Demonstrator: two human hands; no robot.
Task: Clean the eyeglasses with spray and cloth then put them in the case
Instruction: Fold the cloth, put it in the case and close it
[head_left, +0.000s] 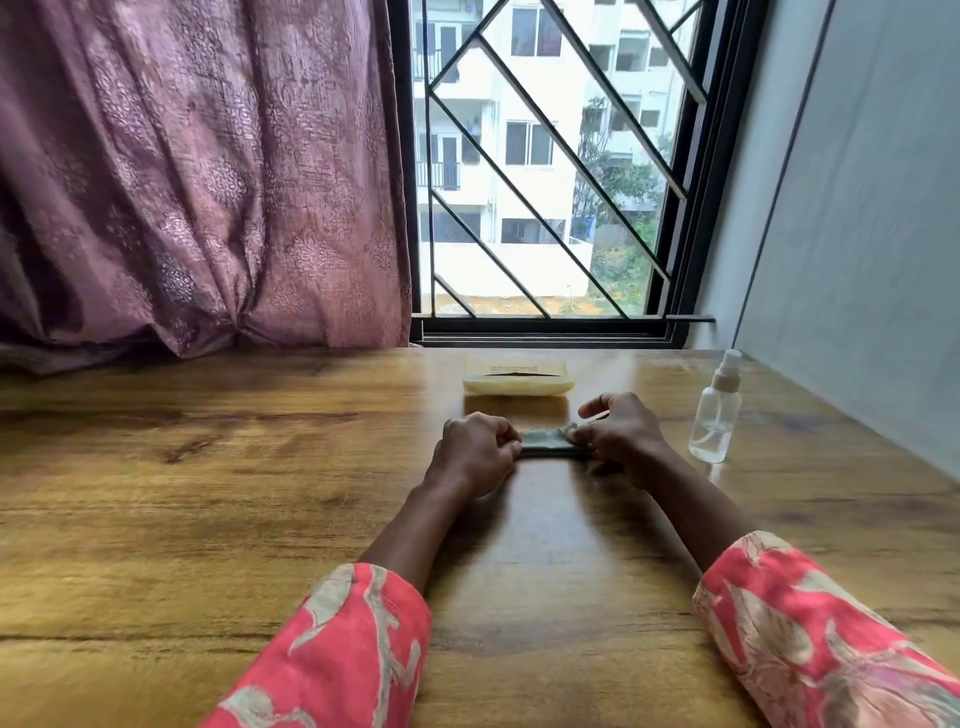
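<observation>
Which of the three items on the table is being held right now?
The grey cloth: left hand and right hand grip its ends. The spray bottle on the right and the cream case behind stand untouched.

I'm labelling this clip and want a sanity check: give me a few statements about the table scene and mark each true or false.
1. The clear plastic spray bottle stands upright on the wooden table, to the right of both hands. True.
2. The right hand grips the spray bottle. False: it holds one end of the folded grey-green cloth; the bottle stands apart.
3. The left hand holds the cloth's other end. True.
4. The pale yellow oblong case lies between the person and the hands. False: it lies beyond the hands, toward the window.
5. The purple curtain covers the whole window. False: it hangs at the left only.
</observation>
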